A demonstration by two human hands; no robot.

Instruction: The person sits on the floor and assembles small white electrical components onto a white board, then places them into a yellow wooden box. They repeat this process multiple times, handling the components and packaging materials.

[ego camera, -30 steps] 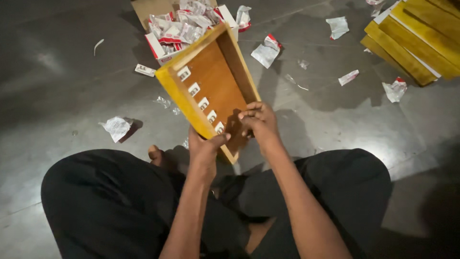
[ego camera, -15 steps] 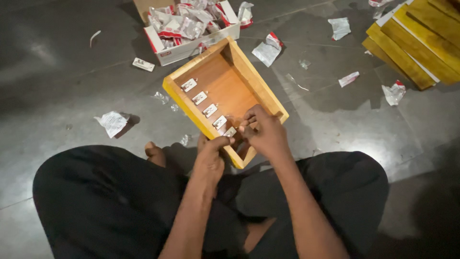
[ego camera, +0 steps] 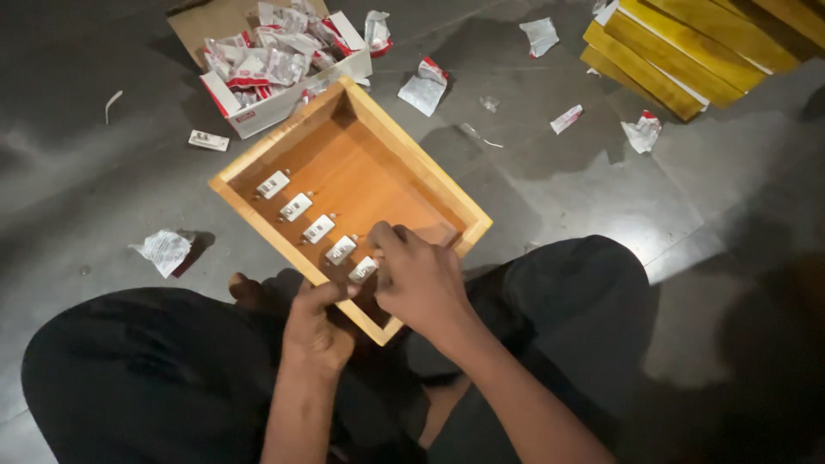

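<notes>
A dark grey floor [ego camera: 112, 185] with a dull sheen fills the head view, scattered with torn white-and-red wrappers: one crumpled wrapper [ego camera: 163, 251] lies left of the person's knee, another flat one [ego camera: 425, 88] sits just past the far corner of the wooden tray, and more lie toward the upper right.

At the top stands an open white cardboard box [ego camera: 277, 105] with red edging, heaped with small white-and-red packets [ego camera: 275, 53]. A single small white piece [ego camera: 209, 140] lies on the floor to its left. In the upper right corner is a stack of yellow boards [ego camera: 687, 51], laid flat.

The wooden tray [ego camera: 411, 179], square with raised pale rims and an orange-brown bottom, sits cornerwise in front of the seated person in dark trousers [ego camera: 129, 378]. Inside it, a row of five small white switches [ego camera: 318, 228] runs along its left rim, the line slanting from upper left down to lower right, toward the hands.

The left hand [ego camera: 316, 331] is at the tray's near corner, its thumb touching the nearest switch [ego camera: 363, 270]. The right hand [ego camera: 421, 279] is curled over the same spot, fingers bent down at that switch; whether it pinches anything cannot be told.
</notes>
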